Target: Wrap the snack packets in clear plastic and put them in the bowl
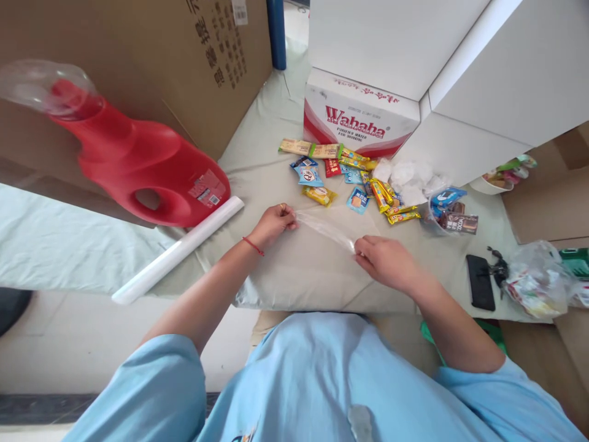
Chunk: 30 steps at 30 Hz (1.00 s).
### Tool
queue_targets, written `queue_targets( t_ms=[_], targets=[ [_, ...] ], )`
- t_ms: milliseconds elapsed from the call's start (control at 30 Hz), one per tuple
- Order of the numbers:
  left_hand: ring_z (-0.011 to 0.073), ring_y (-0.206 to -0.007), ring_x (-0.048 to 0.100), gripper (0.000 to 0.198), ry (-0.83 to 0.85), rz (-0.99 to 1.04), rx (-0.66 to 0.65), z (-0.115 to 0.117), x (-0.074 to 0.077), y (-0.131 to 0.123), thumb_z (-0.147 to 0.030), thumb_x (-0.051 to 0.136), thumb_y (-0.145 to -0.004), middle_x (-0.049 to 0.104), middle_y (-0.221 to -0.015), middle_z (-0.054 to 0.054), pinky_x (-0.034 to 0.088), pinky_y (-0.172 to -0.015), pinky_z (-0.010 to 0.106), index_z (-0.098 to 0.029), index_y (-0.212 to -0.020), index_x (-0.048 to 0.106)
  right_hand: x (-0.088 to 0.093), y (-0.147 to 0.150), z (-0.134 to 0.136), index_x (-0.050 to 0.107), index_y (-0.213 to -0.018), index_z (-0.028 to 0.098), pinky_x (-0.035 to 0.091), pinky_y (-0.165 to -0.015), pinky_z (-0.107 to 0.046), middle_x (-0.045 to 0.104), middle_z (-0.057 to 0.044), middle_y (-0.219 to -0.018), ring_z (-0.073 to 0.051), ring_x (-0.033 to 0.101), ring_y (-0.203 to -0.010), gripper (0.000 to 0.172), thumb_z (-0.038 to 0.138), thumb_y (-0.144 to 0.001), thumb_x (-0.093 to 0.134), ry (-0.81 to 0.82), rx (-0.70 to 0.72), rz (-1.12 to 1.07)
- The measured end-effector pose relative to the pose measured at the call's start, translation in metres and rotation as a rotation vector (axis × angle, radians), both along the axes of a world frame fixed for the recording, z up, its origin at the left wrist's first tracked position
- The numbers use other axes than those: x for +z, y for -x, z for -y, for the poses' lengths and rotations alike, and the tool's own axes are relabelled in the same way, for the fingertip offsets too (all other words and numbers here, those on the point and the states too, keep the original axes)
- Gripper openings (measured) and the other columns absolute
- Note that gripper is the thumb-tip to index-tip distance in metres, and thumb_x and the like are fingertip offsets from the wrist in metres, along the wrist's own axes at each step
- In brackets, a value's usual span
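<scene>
My left hand (275, 222) and my right hand (385, 261) each pinch one end of a clear plastic bag (326, 228), which is stretched between them just above the cloth-covered surface (294, 270). A red string circles my left wrist. Beyond the bag lies a scatter of several small snack packets (350, 178) in yellow, blue and red. A white roll of bags (177, 250) lies to the left of my left hand.
A red detergent jug (138, 166) lies on its side at left before a large cardboard box (138, 55). A Wahaha carton (356, 120) and white boxes (460, 61) stand behind. A black phone (480, 282), keys and a filled plastic bag (536, 279) sit at right.
</scene>
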<state>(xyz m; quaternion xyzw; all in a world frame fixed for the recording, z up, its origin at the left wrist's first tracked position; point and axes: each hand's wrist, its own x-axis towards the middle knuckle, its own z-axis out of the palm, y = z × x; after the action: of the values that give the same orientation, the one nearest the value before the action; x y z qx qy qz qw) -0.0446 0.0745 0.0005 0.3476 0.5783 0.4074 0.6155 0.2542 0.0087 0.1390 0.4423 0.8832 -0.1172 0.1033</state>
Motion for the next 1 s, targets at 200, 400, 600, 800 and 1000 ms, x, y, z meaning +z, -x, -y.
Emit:
queue_targets(
  t_ms=[200,400,600,800,1000],
  targets=[
    [0.0156,-0.068,0.065,0.025,0.050,0.012,0.046,-0.011,0.004,-0.004,-0.017,0.077,-0.074,0.060,-0.071,0.000,0.054,-0.072,0.032,-0.020,-0.081,0.053,-0.032,0.062,0.049,0.064,-0.115,0.019,0.048,-0.063,-0.031,0.072,-0.010,-0.105,-0.024,0.073,-0.084,0.019,0.026,-0.106,0.049,0.170,0.200,0.065],
    [0.0206,-0.104,0.062,0.029,-0.180,-0.377,0.336,0.014,0.043,-0.007,-0.023,0.073,-0.080,0.062,-0.110,0.007,0.051,-0.093,0.034,-0.021,-0.102,0.055,-0.083,0.102,0.060,0.062,-0.121,0.014,0.055,-0.069,-0.035,0.074,-0.016,-0.107,-0.027,0.076,-0.087,0.023,0.023,-0.105,0.049,0.224,0.054,0.003],
    [0.0255,-0.110,0.065,0.019,-0.435,-0.698,0.088,0.070,0.059,-0.043,-0.030,0.055,-0.096,0.069,-0.114,0.009,0.049,-0.103,0.038,-0.022,-0.110,0.066,-0.097,0.128,0.071,0.064,-0.122,0.012,0.055,-0.078,-0.034,0.075,-0.017,-0.112,-0.027,0.075,-0.095,0.027,0.027,-0.104,0.052,0.363,-0.095,-0.194],
    [0.0360,-0.154,0.040,0.050,-0.455,-1.041,-0.306,0.086,0.006,-0.056,-0.033,0.048,-0.100,0.048,-0.163,0.020,0.016,-0.129,0.059,-0.016,-0.146,0.058,-0.077,0.104,0.069,0.072,-0.112,0.019,0.055,-0.088,-0.032,0.078,-0.009,-0.110,-0.021,0.073,-0.099,0.029,0.032,-0.107,0.047,0.391,-0.086,-0.481],
    [0.0323,-0.159,0.033,0.057,-0.567,-1.087,-0.435,0.093,-0.002,-0.046,-0.040,0.040,-0.105,0.039,-0.169,0.015,-0.002,-0.130,0.061,-0.022,-0.159,0.047,-0.122,0.015,0.034,0.050,-0.156,0.017,0.025,-0.129,-0.057,0.046,-0.015,-0.165,-0.030,0.033,-0.157,0.054,0.037,-0.107,0.047,-0.131,-0.255,-0.354]
  ],
)
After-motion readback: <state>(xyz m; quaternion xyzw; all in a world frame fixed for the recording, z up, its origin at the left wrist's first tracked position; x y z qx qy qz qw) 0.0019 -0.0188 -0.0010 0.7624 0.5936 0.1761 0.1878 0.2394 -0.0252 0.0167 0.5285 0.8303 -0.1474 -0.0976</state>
